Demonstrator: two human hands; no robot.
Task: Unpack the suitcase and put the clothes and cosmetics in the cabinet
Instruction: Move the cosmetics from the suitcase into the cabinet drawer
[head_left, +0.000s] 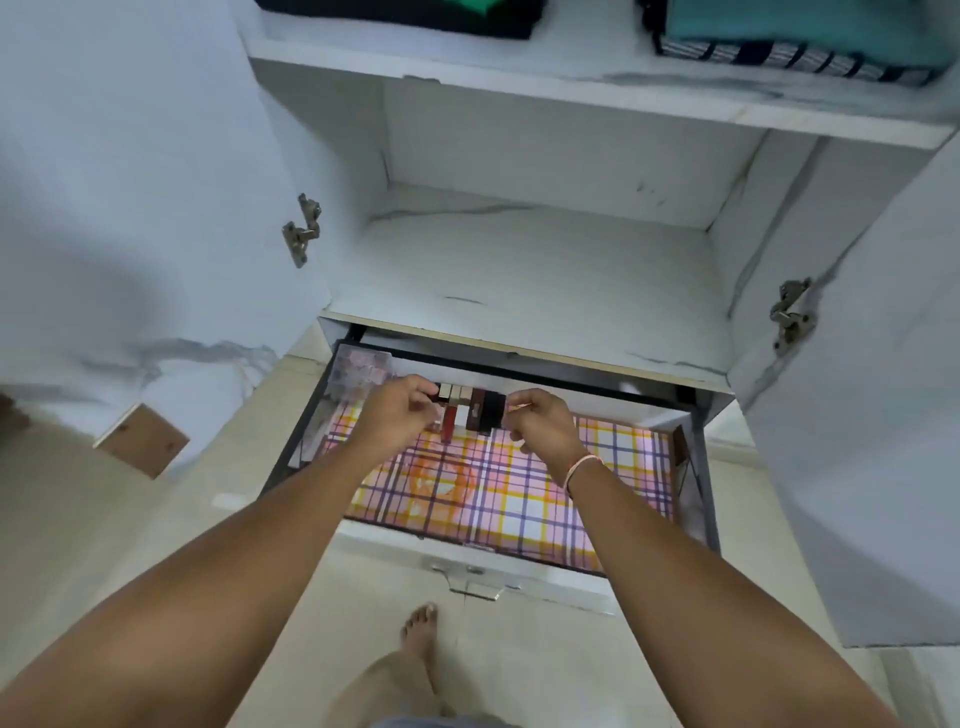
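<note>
An open drawer (696, 467) of the white cabinet is lined with plaid paper. A row of small cosmetics (470, 410), lipstick tubes and little boxes, stands at its back. My left hand (397, 415) pinches the left end of the row with curled fingers. My right hand (540, 421) pinches the dark box at the right end. A clear case of cosmetics (361, 371) lies in the drawer's back left corner. Folded clothes, green and black (415, 13) and teal and striped (789, 47), lie on the top shelf.
Both cabinet doors (130, 208) stand open to either side. The middle shelf (519, 270) holds nothing. A thin box (680, 449) leans at the drawer's right wall. My bare foot (421, 634) stands on the tile floor below the drawer front.
</note>
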